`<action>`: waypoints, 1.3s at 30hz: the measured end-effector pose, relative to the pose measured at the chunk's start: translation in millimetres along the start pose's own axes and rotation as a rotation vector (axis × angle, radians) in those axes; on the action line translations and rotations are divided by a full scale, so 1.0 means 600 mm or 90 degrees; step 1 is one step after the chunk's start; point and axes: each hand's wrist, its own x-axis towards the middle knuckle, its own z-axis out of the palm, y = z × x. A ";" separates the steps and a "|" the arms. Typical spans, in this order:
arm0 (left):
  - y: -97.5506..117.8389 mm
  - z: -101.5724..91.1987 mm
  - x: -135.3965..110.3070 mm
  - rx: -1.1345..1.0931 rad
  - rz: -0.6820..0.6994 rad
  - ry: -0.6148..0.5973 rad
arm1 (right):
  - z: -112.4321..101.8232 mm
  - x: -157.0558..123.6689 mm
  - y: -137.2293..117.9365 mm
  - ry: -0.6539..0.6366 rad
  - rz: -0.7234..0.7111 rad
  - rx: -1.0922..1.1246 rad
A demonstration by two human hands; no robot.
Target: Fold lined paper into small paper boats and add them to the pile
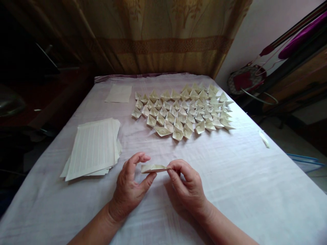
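Note:
A small folded paper boat (153, 168) is held up over the table, its right tip pinched between the thumb and fingers of my right hand (187, 183). My left hand (131, 183) is at the boat's other end, thumb just under it and index finger raised above, with a gap between them. Whether the left thumb touches the paper I cannot tell. Beyond my hands, several finished paper boats (176, 115) stand in close rows. A stack of printed sheets (93, 148) lies to the left of my left hand.
A white cloth (230, 190) covers the table. Toward the back left lies a single sheet of paper (119, 93). A small white strip (264, 139) rests near the right edge. Behind the table hangs a brown patterned curtain (163, 34); a bag (246, 80) is off to the right.

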 end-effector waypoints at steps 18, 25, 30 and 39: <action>0.000 -0.004 0.009 -0.088 0.001 0.023 | -0.018 0.011 0.017 0.006 -0.004 -0.022; 0.000 -0.010 0.011 -0.145 0.002 -0.012 | -0.023 0.007 0.022 0.033 -0.112 -0.054; 0.001 -0.007 0.008 -0.198 -0.007 -0.042 | -0.026 0.011 0.022 0.023 -0.129 -0.083; 0.000 -0.012 0.009 -0.276 -0.091 -0.102 | -0.031 0.017 0.022 -0.004 -0.140 -0.093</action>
